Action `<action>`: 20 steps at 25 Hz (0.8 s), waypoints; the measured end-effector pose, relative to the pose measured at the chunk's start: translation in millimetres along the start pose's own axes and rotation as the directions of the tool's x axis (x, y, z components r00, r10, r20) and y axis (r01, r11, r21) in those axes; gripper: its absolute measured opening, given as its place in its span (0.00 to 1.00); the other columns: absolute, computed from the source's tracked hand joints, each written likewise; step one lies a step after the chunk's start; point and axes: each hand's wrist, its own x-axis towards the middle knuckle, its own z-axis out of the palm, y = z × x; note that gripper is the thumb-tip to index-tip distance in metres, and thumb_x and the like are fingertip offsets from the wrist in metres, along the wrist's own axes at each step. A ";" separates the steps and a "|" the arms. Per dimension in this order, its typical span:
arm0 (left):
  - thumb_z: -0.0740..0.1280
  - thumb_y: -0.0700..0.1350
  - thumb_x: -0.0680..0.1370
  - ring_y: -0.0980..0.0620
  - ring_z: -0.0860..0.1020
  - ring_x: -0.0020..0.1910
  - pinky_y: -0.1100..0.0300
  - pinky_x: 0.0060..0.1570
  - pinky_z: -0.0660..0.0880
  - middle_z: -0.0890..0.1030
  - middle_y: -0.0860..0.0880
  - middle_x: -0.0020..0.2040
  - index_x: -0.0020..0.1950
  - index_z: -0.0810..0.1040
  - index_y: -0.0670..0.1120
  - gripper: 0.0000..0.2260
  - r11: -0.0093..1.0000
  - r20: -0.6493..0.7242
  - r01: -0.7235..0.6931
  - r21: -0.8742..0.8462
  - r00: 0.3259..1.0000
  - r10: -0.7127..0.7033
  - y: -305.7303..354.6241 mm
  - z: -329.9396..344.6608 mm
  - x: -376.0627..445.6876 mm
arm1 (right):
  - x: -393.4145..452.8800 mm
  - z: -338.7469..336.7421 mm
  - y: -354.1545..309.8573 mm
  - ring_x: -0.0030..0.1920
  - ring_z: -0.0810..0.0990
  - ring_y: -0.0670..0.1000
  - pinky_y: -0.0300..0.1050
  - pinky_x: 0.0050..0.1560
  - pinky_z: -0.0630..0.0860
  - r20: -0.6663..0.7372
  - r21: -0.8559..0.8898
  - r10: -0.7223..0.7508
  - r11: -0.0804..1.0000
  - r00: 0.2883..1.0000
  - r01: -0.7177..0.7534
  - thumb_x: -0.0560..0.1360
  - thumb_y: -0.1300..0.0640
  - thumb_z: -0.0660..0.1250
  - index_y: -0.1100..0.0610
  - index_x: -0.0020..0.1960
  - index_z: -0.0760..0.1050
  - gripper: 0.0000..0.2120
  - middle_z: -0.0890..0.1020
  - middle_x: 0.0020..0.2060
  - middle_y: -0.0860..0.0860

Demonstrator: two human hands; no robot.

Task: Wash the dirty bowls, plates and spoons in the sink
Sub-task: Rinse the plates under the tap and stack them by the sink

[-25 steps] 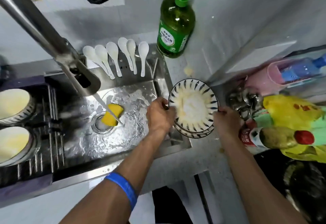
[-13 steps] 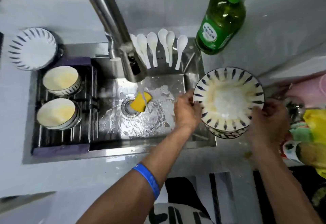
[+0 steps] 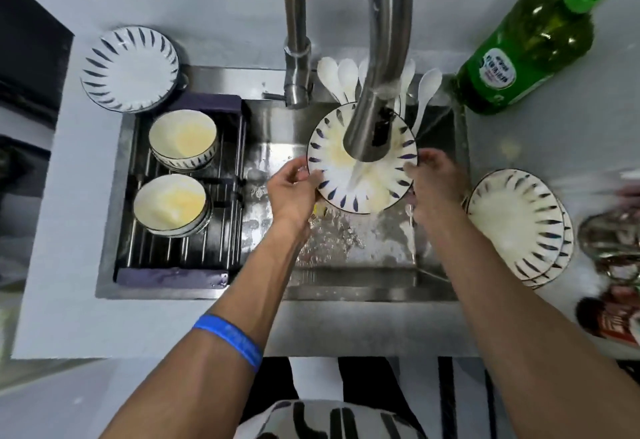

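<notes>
A white plate with blue dashes point(image 3: 349, 189), smeared yellow, is under the running tap point(image 3: 375, 120) over the sink point(image 3: 363, 276). My left hand point(image 3: 291, 193) grips its left rim and my right hand point(image 3: 434, 182) its right rim. Water streams onto the plate's middle. A stack of dirty plates point(image 3: 516, 224) lies on the counter to the right. Two stacks of dirty bowls point(image 3: 181, 137) point(image 3: 169, 203) stand on the rack point(image 3: 180, 258) in the sink's left half. White spoons point(image 3: 427, 92) lean on the sink's back edge, partly hidden by the tap.
A stack of clean-looking plates point(image 3: 130, 68) rests on the counter at back left. A green soap bottle point(image 3: 526, 47) stands at back right. A bit of yellow sponge point(image 3: 319, 211) shows under the held plate. Bottles and packets point(image 3: 609, 251) crowd the far right.
Both hands lifted one plate off the right-hand stack and carried it left under the running tap. The view has swung right over the sink.
</notes>
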 end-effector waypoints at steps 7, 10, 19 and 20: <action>0.69 0.32 0.73 0.43 0.81 0.36 0.49 0.38 0.84 0.83 0.44 0.42 0.55 0.74 0.44 0.14 0.987 0.156 0.156 0.039 0.975 -0.160 13.7 -29.2 3.0 | -12.7 9.4 19.7 0.23 0.79 0.49 0.43 0.22 0.77 0.156 -0.040 0.369 0.929 0.916 -0.367 0.75 0.71 0.64 0.57 0.46 0.75 0.10 0.81 0.26 0.52; 0.67 0.33 0.74 0.43 0.82 0.36 0.54 0.34 0.83 0.83 0.41 0.46 0.58 0.78 0.40 0.13 0.963 0.142 0.268 0.015 0.953 -0.268 7.8 -24.1 -1.9 | -10.8 -0.1 9.4 0.21 0.78 0.48 0.41 0.18 0.74 0.114 -0.113 0.435 0.899 0.893 -0.424 0.74 0.68 0.64 0.59 0.50 0.76 0.08 0.80 0.24 0.53; 0.63 0.34 0.74 0.50 0.81 0.28 0.61 0.27 0.79 0.81 0.42 0.37 0.54 0.77 0.40 0.10 0.919 0.201 0.389 0.059 0.897 -0.393 0.8 26.4 -25.2 | -57.7 -55.1 9.5 0.67 0.74 0.55 0.49 0.69 0.65 0.867 -0.455 -0.220 0.019 0.447 0.890 0.81 0.52 0.61 0.53 0.71 0.72 0.19 0.79 0.65 0.51; 0.64 0.34 0.74 0.50 0.81 0.30 0.60 0.27 0.79 0.81 0.41 0.39 0.55 0.78 0.39 0.11 0.934 0.181 0.352 0.062 0.916 -0.357 9.5 28.9 -24.9 | -55.0 -52.5 7.4 0.62 0.78 0.57 0.52 0.63 0.72 0.853 -0.492 -0.240 -0.076 0.463 0.867 0.81 0.55 0.61 0.53 0.71 0.71 0.19 0.80 0.62 0.53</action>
